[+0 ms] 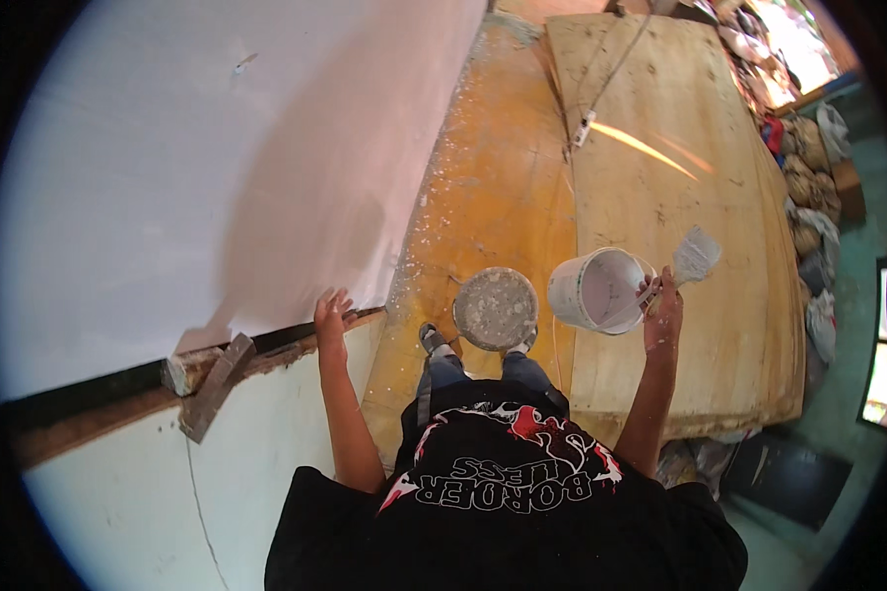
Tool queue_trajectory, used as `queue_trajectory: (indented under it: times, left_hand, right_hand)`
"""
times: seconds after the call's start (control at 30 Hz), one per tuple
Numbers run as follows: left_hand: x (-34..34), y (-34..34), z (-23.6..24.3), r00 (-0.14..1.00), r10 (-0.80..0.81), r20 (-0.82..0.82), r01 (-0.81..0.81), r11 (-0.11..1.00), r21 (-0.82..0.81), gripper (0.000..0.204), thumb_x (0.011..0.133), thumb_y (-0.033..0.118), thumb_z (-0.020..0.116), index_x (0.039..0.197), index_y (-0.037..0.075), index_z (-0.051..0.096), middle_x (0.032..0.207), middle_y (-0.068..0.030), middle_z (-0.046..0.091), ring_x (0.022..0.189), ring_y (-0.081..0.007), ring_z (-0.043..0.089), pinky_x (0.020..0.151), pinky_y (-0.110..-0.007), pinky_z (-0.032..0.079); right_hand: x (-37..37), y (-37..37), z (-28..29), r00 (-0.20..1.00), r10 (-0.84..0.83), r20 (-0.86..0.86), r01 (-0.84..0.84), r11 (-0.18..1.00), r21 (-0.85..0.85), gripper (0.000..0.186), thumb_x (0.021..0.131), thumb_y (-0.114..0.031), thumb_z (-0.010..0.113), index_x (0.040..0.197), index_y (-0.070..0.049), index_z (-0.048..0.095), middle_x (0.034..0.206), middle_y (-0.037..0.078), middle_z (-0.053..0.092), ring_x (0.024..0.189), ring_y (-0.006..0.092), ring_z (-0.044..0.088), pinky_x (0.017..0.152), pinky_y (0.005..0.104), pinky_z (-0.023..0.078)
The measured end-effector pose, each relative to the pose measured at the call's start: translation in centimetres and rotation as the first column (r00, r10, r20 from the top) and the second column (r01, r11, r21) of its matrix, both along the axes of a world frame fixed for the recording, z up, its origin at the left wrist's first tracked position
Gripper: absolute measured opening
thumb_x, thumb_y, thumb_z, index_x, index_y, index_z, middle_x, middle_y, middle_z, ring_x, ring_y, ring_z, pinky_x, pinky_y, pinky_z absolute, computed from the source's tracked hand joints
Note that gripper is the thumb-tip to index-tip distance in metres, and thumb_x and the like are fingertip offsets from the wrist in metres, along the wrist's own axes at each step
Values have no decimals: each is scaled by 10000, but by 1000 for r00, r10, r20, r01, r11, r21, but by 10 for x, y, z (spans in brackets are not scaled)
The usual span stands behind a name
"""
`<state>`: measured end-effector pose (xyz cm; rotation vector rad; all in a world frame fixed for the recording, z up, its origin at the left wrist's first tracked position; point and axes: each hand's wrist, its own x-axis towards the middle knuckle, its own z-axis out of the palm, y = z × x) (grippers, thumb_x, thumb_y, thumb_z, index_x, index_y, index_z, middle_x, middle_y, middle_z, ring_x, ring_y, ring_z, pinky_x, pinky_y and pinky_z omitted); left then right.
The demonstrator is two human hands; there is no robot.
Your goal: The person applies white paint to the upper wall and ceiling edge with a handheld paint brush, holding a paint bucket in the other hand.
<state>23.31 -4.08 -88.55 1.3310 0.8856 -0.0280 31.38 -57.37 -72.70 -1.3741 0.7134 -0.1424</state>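
T-shirt (503,540): black, printed in red and white; nearest my camera, filling the lower centre of the remote feed.

Left hand (335,310): empty, fingers spread, at the far end of the wooden ledge (99,427) below the white wall panel (168,177). I would use it for balance only, palm off the panel's face.

Right hand (662,295): fingers wrapped round the handle of a wide flat brush (697,256).

Brush head: white-smeared, pointing up and outward, beyond the bucket's mouth. My judgement: bring it back over the mouth so drips fall inside; load the tip lightly, wipe both faces on the rim, then lay thin, even, overlapping strokes.

Bucket (569,294): white, just left of the right hand, mouth turned toward it, pale coating inside. View poor at the rim; I cannot tell whether those fingers also carry its weight. Best steadied upright before any dipping.

Spattered disc (496,308): round, grey, left of the bucket, directly ahead of the feet. Trip risk, I judge; step around it.

Floor (508,187): yellow, white flecks along the panel's foot.

Plywood sheets (700,369): right of the floor; power strip (583,129) at their left edge. I would route wet bristles well clear.
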Motion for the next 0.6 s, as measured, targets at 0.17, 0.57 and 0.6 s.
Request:
queue_trajectory:
  times: [0.17,0.57,0.6]
  left_hand:
    - [31,-1,33,969,-246,15,247,967,-59,481,999,328,473,1377,37,405,1331,-142,569,1149,-275,582,882,-399,493]
    - [83,8,48,925,-317,207,337,939,-68,508,1003,306,494,1406,52,315,1250,-160,612,1081,-271,623,841,-396,492]
    - [80,12,46,928,-316,198,337,938,-84,498,1004,307,492,1400,53,329,1249,-162,611,1076,-273,623,842,-397,491]
  right_hand:
    - [-45,17,29,993,-109,50,106,993,47,299,947,-360,617,830,-95,545,831,30,581,768,132,595,699,269,491]
    - [-96,8,33,925,-342,167,328,939,107,246,931,-338,648,897,-99,598,851,10,618,767,110,607,679,255,496]
    - [-97,1,29,932,-316,178,302,948,100,218,933,-327,648,928,-112,611,851,-3,629,759,105,612,678,244,500]
